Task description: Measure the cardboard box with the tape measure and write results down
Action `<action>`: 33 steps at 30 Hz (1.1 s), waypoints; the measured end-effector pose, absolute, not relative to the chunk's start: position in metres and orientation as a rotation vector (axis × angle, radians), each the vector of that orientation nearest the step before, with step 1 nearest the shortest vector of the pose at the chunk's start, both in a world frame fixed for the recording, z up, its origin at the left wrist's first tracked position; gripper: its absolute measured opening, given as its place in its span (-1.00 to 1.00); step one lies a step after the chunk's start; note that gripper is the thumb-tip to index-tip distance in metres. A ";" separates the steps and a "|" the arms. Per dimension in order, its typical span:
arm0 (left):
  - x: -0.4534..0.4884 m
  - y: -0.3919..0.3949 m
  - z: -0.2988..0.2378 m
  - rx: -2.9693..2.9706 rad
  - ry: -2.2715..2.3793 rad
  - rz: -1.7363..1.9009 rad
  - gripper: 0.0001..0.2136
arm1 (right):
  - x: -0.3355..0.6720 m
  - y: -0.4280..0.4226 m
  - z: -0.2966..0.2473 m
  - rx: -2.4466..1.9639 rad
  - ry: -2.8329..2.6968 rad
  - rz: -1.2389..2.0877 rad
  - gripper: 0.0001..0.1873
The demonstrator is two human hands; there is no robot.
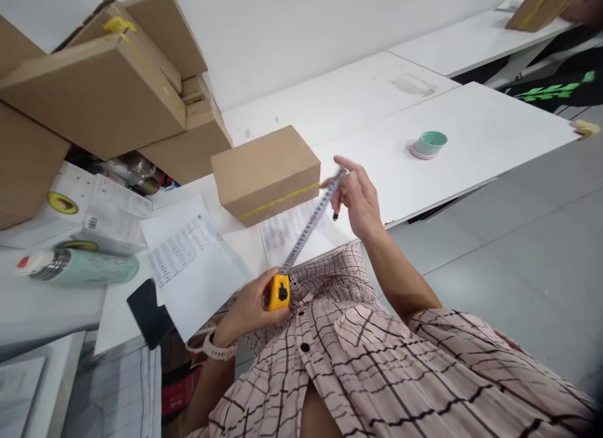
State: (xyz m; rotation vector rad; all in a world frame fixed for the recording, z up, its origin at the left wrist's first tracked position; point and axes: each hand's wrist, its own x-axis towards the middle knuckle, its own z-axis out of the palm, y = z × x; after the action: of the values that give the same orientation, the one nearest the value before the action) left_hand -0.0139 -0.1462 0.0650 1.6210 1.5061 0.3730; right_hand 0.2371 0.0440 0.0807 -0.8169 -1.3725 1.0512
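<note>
My left hand (249, 306) is closed around a yellow tape measure case (277, 292) near my chest. Its blade (311, 221) runs up and to the right to my right hand (358, 196), which pinches the blade's end and also keeps a dark pen between its fingers. A small brown cardboard box (264, 171) with a yellow tape line sits on the white table (480, 136) just left of my right hand. Under the blade lies a printed sheet (287, 227).
Larger cardboard boxes (98, 92) are stacked at the left. More printed paper (188, 262), a dark phone (148, 312), a green flask (82, 266) and white cartons (98, 215) lie at the left. A green tape roll (429, 142) sits far right. Another person (556, 86) is at top right.
</note>
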 end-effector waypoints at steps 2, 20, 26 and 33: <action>-0.004 -0.145 0.059 1.664 1.466 0.311 -0.33 | 0.240 0.030 0.068 -0.836 -1.225 1.059 -0.54; -0.034 -0.012 0.127 2.232 2.114 1.127 -0.29 | 0.270 0.082 -0.010 -1.932 -1.645 0.587 -0.46; -0.066 0.079 0.127 2.236 2.273 0.709 -0.39 | 0.259 0.105 -0.012 -2.054 -2.070 0.457 -0.42; -0.024 0.023 0.063 2.466 1.967 1.152 -0.58 | 0.290 0.105 -0.022 -1.675 -1.757 0.860 -0.59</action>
State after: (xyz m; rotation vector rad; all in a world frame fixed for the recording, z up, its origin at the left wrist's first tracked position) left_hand -0.0242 0.0227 0.0628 2.4661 1.9674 1.1523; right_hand 0.2899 0.1051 -0.0223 -1.6751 -1.7571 0.8597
